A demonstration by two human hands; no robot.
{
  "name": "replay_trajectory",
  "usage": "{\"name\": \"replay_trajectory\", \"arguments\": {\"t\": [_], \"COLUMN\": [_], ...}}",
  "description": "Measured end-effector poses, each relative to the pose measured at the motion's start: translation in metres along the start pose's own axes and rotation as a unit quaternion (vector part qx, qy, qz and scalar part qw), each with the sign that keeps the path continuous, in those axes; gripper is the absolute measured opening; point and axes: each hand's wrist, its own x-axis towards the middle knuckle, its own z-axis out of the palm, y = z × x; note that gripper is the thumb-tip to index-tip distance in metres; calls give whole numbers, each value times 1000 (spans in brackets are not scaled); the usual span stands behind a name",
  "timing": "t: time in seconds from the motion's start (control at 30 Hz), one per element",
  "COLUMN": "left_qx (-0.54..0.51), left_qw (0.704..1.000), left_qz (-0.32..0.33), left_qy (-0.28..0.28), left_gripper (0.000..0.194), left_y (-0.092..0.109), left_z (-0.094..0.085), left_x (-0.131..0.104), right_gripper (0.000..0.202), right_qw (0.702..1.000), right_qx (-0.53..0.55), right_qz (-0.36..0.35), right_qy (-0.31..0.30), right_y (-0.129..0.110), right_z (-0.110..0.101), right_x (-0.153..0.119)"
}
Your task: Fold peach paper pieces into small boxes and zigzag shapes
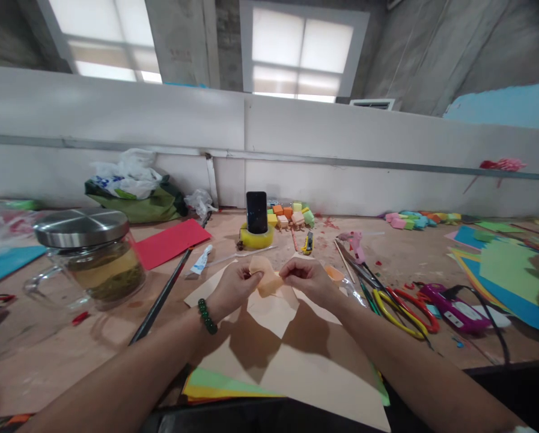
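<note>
My left hand (237,287), with a green bead bracelet (207,317) at its wrist, pinches a curled piece of peach paper (264,278) between thumb and fingers. The fingertips of my right hand (307,278) are closed on the right edge of that paper. Both hands are above a stack of large sheets, whose top peach sheet (296,367) carries their shadows. Green and yellow sheets (224,385) stick out at its front edge. A small orange curved piece (334,274) sits just past my right hand.
Scissors with yellow handles (399,313), red-handled scissors (420,307) and a purple device with a cable (456,308) lie to the right. A glass teapot (102,270) stands left, near a red sheet (172,243). Behind are a phone (256,211), yellow tape roll (251,239) and pink glue gun (356,245).
</note>
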Motion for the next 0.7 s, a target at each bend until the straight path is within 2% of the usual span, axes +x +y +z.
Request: {"name": "replay_trajectory", "arguments": {"t": [0.13, 0.27, 0.4, 0.57, 0.7], "left_qx": [84, 168, 195, 194, 195], "left_qw": [994, 979, 973, 975, 974], "left_qz": [66, 115, 121, 105, 104], "left_qy": [8, -6, -14, -13, -38], "left_gripper": [14, 18, 20, 18, 17], "left_y": [3, 6, 6, 5, 5], "left_z": [2, 6, 8, 8, 10], "left_x": [-2, -7, -10, -10, -11], "right_gripper": [16, 15, 17, 16, 14], "right_qw": [997, 989, 984, 980, 979], "right_qx": [-47, -96, -141, -170, -181], "right_qz": [-62, -98, -98, -103, -88], "right_qy": [28, 50, 53, 26, 32], "right_y": [4, 4, 1, -3, -4], "right_z": [7, 15, 19, 19, 18], "right_x": [-4, -9, -14, -15, -15]}}
